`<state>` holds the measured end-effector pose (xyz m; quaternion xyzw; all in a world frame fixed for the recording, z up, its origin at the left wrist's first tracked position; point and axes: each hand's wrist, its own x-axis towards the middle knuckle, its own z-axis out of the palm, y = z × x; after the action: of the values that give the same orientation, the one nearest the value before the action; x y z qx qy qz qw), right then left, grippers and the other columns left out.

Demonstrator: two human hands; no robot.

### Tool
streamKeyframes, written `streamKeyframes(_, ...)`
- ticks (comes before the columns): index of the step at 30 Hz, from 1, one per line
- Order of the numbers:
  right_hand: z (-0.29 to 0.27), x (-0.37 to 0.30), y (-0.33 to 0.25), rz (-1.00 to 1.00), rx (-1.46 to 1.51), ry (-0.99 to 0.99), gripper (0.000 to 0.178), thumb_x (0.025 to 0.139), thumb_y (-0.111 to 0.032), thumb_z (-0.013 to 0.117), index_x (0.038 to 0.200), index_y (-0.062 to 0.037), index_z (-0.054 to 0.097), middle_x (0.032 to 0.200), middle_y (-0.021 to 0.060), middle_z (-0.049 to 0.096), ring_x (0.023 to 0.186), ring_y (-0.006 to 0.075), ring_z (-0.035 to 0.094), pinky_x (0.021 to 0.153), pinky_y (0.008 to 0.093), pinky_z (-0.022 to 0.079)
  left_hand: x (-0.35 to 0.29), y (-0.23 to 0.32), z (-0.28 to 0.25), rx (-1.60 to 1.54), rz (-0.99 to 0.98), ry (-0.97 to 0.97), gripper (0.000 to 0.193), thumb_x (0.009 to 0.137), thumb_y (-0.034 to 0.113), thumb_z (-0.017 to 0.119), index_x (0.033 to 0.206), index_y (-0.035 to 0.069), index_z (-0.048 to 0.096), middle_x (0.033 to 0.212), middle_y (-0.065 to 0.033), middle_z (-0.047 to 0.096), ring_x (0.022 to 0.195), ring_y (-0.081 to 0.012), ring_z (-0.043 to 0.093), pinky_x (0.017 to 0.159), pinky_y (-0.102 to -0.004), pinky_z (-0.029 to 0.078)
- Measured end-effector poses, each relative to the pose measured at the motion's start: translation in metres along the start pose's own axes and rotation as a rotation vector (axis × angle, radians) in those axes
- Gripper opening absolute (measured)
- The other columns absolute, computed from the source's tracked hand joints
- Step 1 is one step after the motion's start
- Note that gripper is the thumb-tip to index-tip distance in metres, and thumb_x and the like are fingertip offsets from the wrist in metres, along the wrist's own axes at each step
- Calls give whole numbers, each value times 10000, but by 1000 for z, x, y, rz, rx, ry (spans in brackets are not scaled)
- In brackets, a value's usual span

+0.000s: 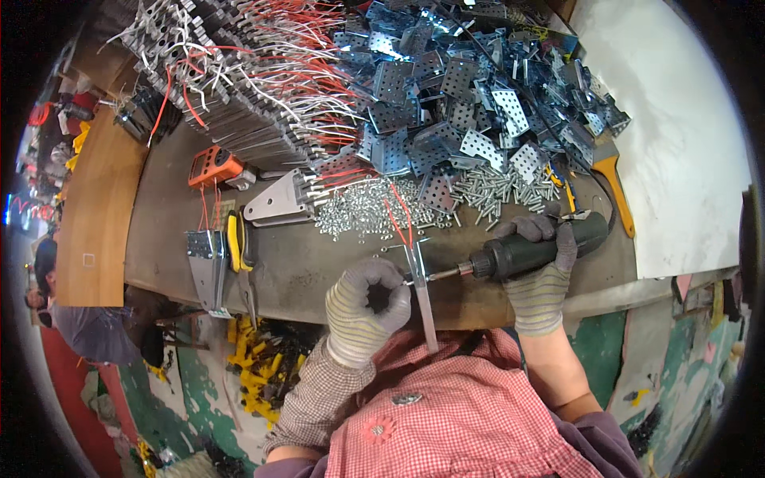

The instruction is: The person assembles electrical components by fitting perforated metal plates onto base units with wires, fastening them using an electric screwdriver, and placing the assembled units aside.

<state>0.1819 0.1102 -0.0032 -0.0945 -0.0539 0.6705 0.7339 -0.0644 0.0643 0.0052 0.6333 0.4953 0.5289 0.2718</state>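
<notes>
"Which step are we at?"

"Fastening, we'd judge. Our left hand (pixel 368 311), curled narrow, pinches the thin metal piece (pixel 425 307) across the worktop's (pixel 293 271) near edge; any nut between those fingertips is hidden."

"And to its right?"

"Our right hand (pixel 546 271) wraps the power driver (pixel 514 256), its bit (pixel 448 273) meeting the piece. The next move seems to call for keeping both aligned."

"Materials?"

"Striped knit gloves (pixel 351 328), smooth, narrow grey metal, a black, rounded driver body."

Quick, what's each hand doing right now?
Left hand: curled closed, fingertips at the thin metal part; exact grip unclear.
Right hand: closed, holding the black power screwdriver.
</notes>
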Motion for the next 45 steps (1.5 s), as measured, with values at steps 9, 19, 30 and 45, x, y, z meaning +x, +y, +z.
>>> streamKeyframes(9, 5, -3, -2, 94, 35, -12, 263, 994, -289, 730, 1204, -185, 611, 916, -50, 482, 911, 154, 521, 1036, 492, 471, 3, 4, 3, 43, 104, -12, 281, 796, -45, 814, 968, 73, 625, 934, -82, 723, 778, -164, 696, 672, -296, 559)
streamKeyframes(19, -2, -2, 0, 39, 42, 5, 236, 1000, -289, 722, 1180, -190, 605, 927, -49, 484, 914, 153, 521, 1046, 477, 467, 3, -8, 4, -154, -30, -77, 45, 958, 66, 677, 974, 42, 642, 876, -92, 694, 727, -225, 667, 674, -346, 538)
streamKeyframes(30, 1, -3, -3, 50, 88, 14, 245, 979, -268, 752, 1158, -179, 610, 921, -52, 490, 907, 146, 523, 1070, 458, 454, -1, 9, 25, 128, -33, 56, 137, 996, 160, 652, 935, 37, 642, 804, -134, 673, 706, -330, 680, 655, -421, 529)
streamKeyframes(45, -4, -6, 1, 44, 25, 29, 201, 1011, -314, 717, 1057, -218, 547, 922, -75, 453, 902, 134, 499, 1005, 420, 461, -4, 0, 30, 238, 133, 29, 62, 974, 98, 623, 986, 39, 611, 818, -154, 638, 715, -403, 633, 647, -498, 510)
